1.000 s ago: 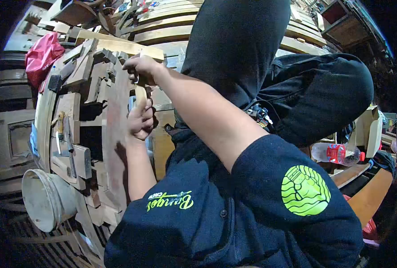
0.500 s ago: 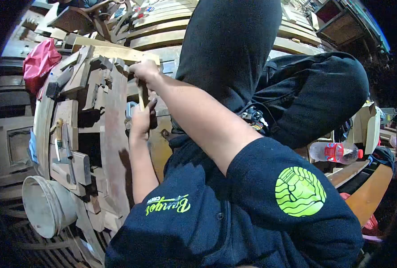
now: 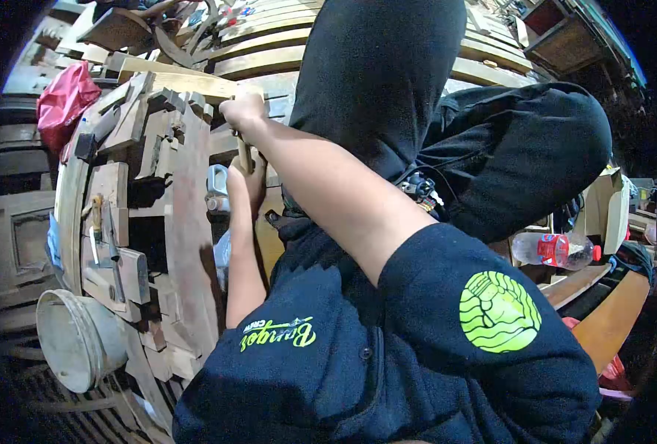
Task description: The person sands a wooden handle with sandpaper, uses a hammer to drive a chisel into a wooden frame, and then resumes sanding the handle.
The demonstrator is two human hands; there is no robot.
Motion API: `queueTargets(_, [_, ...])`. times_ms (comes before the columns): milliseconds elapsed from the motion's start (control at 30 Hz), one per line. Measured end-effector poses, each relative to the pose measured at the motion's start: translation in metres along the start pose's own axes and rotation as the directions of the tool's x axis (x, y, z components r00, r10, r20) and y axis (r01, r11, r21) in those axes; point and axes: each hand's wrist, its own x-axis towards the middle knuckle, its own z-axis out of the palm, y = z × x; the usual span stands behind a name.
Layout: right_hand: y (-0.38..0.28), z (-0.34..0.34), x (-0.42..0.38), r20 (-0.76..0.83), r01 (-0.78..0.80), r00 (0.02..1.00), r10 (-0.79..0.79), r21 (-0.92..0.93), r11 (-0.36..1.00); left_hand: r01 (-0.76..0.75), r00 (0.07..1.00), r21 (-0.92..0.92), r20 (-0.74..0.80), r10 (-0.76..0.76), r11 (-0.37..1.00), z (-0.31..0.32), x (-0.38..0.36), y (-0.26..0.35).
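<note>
Although the hands cover both its ends, the slim wooden piece (image 3: 245, 154) shows between them in the head view. Its long axis runs nearly straight away from the torso, with a slight slant. The left hand (image 3: 257, 175) is at the near end, fingers curled around the wood; the right hand (image 3: 243, 111) is at the far end, fingers bent inward, though I cannot tell whether their tips pinch it. The visible middle stretch lies on the body side of the right hand and just beyond the left, so neither hand is clearly nearer to it. To the left of both hands, a long board (image 3: 191, 222) runs in roughly the same direction, and a pale blue container (image 3: 217, 178) sits just beside the left forearm (image 3: 243, 240).
</note>
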Motion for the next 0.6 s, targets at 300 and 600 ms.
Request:
queueTargets(300, [0.006,0.023,0.003,0.169,-0.078,0.985,0.019,0.348,0.934,0.436,0.886,-0.090,0.216,-0.409,0.896,-0.057,-0.005,0.032])
queueTargets(600, [0.018,0.021,0.019,0.480,-0.175,0.877,-0.002,0.324,0.930,0.589,0.807,-0.658,0.455,-0.375,0.469,-0.028,-0.012,0.004])
